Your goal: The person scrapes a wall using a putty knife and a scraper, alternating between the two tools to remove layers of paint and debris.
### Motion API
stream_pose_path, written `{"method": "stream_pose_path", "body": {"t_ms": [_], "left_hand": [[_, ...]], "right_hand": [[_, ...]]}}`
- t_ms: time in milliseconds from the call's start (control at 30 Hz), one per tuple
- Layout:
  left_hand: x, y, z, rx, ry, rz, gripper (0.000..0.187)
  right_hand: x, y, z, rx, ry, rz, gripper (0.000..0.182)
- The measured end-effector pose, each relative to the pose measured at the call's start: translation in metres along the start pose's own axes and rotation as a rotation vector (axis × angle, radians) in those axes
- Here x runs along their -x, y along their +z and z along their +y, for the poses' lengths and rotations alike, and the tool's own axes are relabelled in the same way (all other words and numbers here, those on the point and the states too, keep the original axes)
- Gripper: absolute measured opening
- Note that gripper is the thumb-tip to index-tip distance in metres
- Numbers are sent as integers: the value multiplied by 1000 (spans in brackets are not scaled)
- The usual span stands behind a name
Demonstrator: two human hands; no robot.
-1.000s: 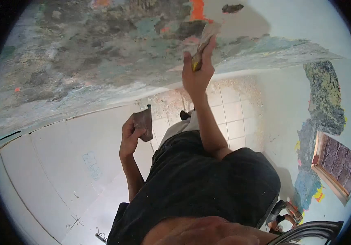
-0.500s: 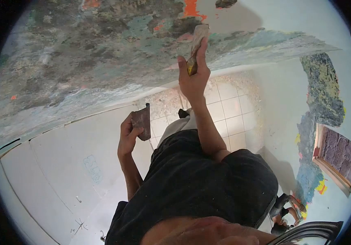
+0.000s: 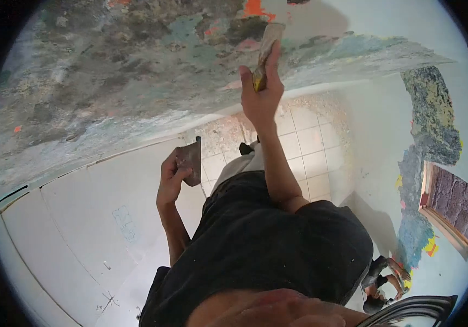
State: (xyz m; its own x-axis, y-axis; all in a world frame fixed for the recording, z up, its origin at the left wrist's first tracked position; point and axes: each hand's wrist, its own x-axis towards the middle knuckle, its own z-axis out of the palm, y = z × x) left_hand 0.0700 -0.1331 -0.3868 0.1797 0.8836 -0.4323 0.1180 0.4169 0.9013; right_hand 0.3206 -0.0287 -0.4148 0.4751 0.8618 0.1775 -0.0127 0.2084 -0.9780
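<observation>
My right hand (image 3: 261, 98) is raised and wrapped round the handle of a scraper (image 3: 270, 43), whose blade end is against or very near the patchy wall (image 3: 136, 65). Lower down and to the left, my left hand (image 3: 171, 180) grips a flat, dark brown plate (image 3: 189, 162) by its side, away from the wall. The wall shows grey, green and pink layers, with an orange patch (image 3: 256, 8) near the scraper's tip.
Debris lies along the tiled floor (image 3: 310, 141) at the wall's foot. A framed opening (image 3: 454, 201) is in the right wall. At the lower right, another person (image 3: 378, 283) works near that wall. White panels (image 3: 81, 218) stand at left.
My right hand and the scraper have shifted slightly up and to the right along the wall. My left hand holds the plate in nearly the same place.
</observation>
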Motion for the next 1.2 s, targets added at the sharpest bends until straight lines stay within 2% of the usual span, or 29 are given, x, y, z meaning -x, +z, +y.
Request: {"method": "stream_pose_path", "body": {"t_ms": [133, 233, 300, 400, 533, 633, 733, 800, 933, 1000, 1067, 1167, 1200], "left_hand": [[-3, -5, -6, -16, 57, -20, 34], [3, -5, -9, -38, 33, -31, 34], [1, 0, -1, -79, 17, -16, 33], [2, 0, 1, -20, 25, 0, 33], [0, -4, -2, -33, 32, -37, 35], [-5, -10, -6, -37, 76, -62, 36], [4, -8, -8, -27, 44, -56, 35], [2, -9, -5, -41, 49, -89, 35], [4, -7, -7, -27, 20, -19, 34], [4, -12, -12, -37, 11, -58, 34], [6, -10, -10, -17, 12, -73, 34], [-1, -13, -9, -10, 61, -62, 34], [1, -12, -10, -7, 66, -57, 34]], "right_hand": [[6, 6, 9, 108, -214, -2, 73], [-1, 3, 5, 48, -126, 18, 73], [7, 3, 12, 138, -123, 15, 73], [9, 4, 15, 62, -177, -10, 74], [9, 6, 18, 31, -48, 10, 74], [8, 5, 19, 20, -144, 25, 74], [5, 7, 30, 0, -84, 37, 74], [12, 9, 32, 25, -115, 51, 74], [5, 4, 19, 74, -126, 51, 74], [5, 0, 11, 32, 2, 36, 74], [8, 5, 33, 160, -224, 72, 74], [5, 1, 26, 15, -165, 48, 74], [7, 0, 20, 5, -78, 31, 74]]}}
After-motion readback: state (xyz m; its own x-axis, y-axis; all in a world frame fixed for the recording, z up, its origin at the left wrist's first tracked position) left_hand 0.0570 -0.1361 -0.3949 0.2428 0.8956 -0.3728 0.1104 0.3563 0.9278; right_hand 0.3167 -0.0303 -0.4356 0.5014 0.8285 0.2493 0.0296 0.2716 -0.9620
